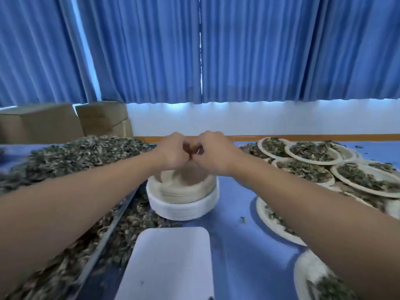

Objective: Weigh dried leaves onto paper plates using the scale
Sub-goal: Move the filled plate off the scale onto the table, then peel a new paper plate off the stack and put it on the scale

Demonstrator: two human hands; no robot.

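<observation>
Curled fingers (202, 144) of the left hand (171, 151) and right hand (213, 152) meet over the plate stack (184, 204), at 12 o'clock from the scale (171, 263), probably to peel one plate off; blur hides the grip. The leaves (82, 152) lie at 9 o'clock

A stack (183, 191) of empty paper plates stands at mid-table, just beyond the bare white platform of the scale (171, 263). Grey-green dried leaves (75, 154) lie heaped at left. Filled plates (313, 152) overlap in a cluster at right.
</observation>
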